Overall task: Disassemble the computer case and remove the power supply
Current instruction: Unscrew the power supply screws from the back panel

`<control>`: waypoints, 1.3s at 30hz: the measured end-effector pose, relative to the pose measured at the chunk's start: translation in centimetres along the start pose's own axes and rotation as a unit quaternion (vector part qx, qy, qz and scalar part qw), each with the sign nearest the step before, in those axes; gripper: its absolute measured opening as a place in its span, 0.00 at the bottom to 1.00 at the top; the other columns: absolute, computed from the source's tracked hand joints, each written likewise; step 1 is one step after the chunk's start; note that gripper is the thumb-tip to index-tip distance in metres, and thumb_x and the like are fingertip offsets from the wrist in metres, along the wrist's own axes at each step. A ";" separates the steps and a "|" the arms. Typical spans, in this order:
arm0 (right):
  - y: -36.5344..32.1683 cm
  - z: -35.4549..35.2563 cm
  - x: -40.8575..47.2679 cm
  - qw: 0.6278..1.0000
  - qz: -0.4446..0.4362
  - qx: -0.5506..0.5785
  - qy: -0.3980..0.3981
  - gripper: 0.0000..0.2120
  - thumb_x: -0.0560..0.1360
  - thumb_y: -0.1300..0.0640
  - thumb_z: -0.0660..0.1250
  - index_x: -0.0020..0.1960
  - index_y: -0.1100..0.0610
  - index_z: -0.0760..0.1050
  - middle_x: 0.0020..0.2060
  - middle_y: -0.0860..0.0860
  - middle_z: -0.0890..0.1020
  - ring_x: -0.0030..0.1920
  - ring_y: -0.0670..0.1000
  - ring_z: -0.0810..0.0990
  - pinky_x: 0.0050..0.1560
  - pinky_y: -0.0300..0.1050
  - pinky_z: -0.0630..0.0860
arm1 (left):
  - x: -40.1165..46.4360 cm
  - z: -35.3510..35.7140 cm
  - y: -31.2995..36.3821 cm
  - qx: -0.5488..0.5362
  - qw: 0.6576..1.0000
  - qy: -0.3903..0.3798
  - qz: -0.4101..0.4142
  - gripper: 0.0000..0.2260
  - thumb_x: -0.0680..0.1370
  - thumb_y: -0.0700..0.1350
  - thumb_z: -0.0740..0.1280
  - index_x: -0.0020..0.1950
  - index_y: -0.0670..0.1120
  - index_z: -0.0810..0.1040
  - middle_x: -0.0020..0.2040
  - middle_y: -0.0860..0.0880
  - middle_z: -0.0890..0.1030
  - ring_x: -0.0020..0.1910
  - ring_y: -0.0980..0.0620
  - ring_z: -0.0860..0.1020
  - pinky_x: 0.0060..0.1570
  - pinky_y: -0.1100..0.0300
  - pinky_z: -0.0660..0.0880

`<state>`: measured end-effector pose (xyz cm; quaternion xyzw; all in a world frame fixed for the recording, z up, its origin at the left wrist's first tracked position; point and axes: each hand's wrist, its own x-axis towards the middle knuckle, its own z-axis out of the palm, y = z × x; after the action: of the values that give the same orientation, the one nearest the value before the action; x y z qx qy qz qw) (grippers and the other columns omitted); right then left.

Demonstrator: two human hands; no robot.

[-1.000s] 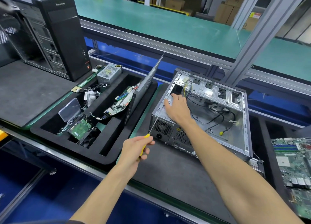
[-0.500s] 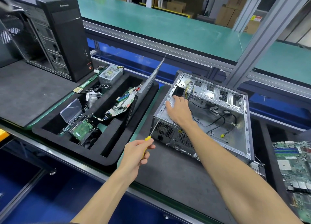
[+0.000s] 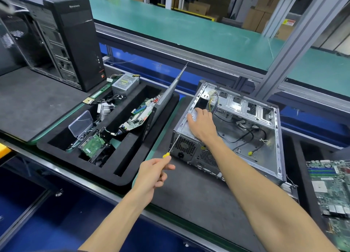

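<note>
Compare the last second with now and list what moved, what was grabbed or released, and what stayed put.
Very little changed. The left hand keeps its grip on the yellow-handled screwdriver, tip at the rear top corner of the open computer case; it barely shifted. The right hand still rests flat on the power supply inside the case. Nothing was grabbed or released. The black parts tray stayed put.
</note>
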<state>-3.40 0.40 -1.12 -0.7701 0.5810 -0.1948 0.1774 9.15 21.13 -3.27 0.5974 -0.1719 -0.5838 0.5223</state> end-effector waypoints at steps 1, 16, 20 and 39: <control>0.0 0.0 0.0 1.000 0.000 0.000 0.000 0.27 0.82 0.43 0.55 0.77 0.56 0.63 0.71 0.54 0.69 0.73 0.54 0.61 0.67 0.55 0.68 | 0.0 0.0 0.2 0.015 1.000 -0.007 -0.013 0.15 0.81 0.51 0.68 0.51 0.39 0.82 0.40 0.46 0.85 0.24 0.54 0.67 0.20 0.65 0.56; -0.1 -0.1 0.0 1.000 -0.002 -0.005 -0.001 0.26 0.83 0.43 0.55 0.76 0.56 0.64 0.71 0.54 0.69 0.73 0.55 0.61 0.67 0.57 0.69 | -0.2 0.7 0.0 0.138 0.989 0.000 0.047 0.20 0.85 0.54 0.57 0.48 0.41 0.80 0.31 0.52 0.79 0.23 0.55 0.64 0.21 0.64 0.58; 0.0 0.0 0.1 1.000 -0.003 -0.003 0.000 0.27 0.83 0.43 0.54 0.76 0.56 0.64 0.71 0.54 0.69 0.73 0.54 0.62 0.67 0.56 0.69 | -0.2 1.0 0.1 0.137 0.989 0.018 0.056 0.14 0.82 0.56 0.63 0.53 0.44 0.73 0.33 0.50 0.73 0.23 0.56 0.63 0.22 0.64 0.59; -0.1 -0.1 0.0 1.000 -0.008 0.006 0.001 0.26 0.83 0.44 0.56 0.76 0.57 0.64 0.71 0.56 0.69 0.73 0.56 0.62 0.67 0.55 0.68 | -0.2 0.4 -0.1 0.187 0.974 0.054 0.116 0.15 0.77 0.55 0.71 0.51 0.46 0.70 0.37 0.49 0.77 0.26 0.55 0.66 0.28 0.61 0.63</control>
<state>-3.39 0.38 -1.00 -0.7732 0.5739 -0.2008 0.1802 8.69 21.17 -3.17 0.6915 -0.3173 -0.4436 0.4737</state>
